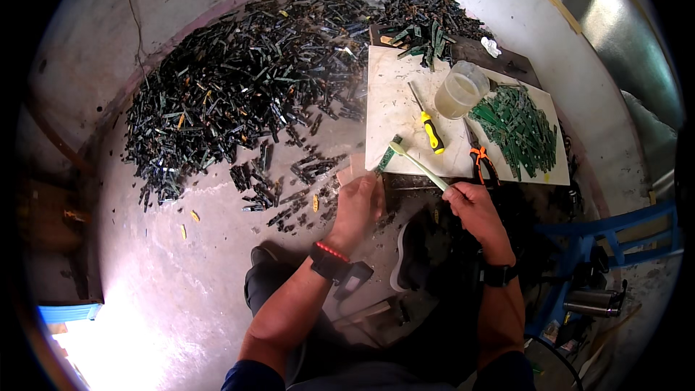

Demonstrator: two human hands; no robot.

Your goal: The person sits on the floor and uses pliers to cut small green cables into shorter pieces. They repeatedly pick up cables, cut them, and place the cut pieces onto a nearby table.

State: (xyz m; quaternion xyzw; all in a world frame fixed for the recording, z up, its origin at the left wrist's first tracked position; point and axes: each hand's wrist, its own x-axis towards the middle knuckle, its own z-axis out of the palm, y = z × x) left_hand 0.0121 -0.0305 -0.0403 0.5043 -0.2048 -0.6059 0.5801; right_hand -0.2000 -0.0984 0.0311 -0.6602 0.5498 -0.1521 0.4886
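My left hand [361,198] grips the near end of a narrow green circuit board [386,158], which leans over the left front edge of a white board [393,103]. In my right hand [473,206] is a pale green toothbrush [421,165]; its head rests against the upper part of that circuit board. Just beyond the toothbrush lies a yellow and black screwdriver [430,130]. Pliers with orange and black handles [480,160] lie above my right hand. A clear plastic cup [461,89] of cloudy liquid stands on the white board, beside a pile of green circuit board strips [518,130].
A large heap of dark electronic strips [233,87] covers the floor to the left and back. More green strips [431,43] and crumpled white paper [490,47] lie at the board's far edge. On the right are a blue plastic chair [613,233] and a metal flask [594,302].
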